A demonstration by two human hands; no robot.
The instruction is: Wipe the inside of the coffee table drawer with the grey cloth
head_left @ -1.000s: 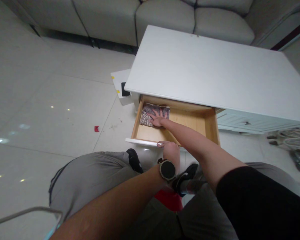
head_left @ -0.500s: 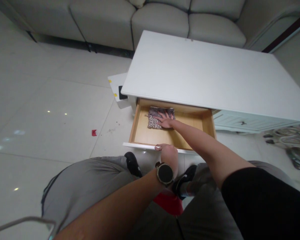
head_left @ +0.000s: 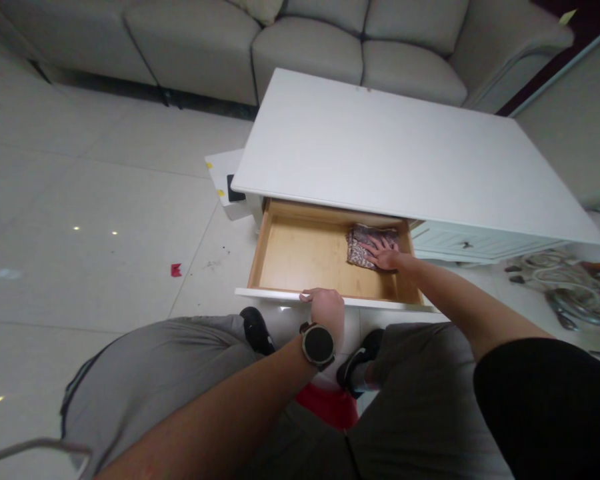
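A wooden drawer (head_left: 300, 257) is pulled out from the front of a white coffee table (head_left: 400, 147). Inside it, at the right end, lies a folded patterned cloth (head_left: 359, 252) in brown and white. My right hand (head_left: 384, 255) rests flat on this cloth with its fingers spread, pressing it to the drawer bottom. At the drawer's white front edge, my left hand (head_left: 326, 307) has its fingers hooked over the rim and grips it. A dark watch (head_left: 319, 345) is on my left wrist.
Behind the table stands a grey sofa (head_left: 195, 50). A white box (head_left: 225, 173) sits by the table's left end. A closed drawer (head_left: 463, 243) is to the right, with coiled cables (head_left: 560, 280) beyond. A red scrap (head_left: 175, 270) lies on the tiled floor.
My right hand has slid the cloth rightward, from the left part of the drawer to its right end. My left hand stays on the drawer front. The view has shifted slightly.
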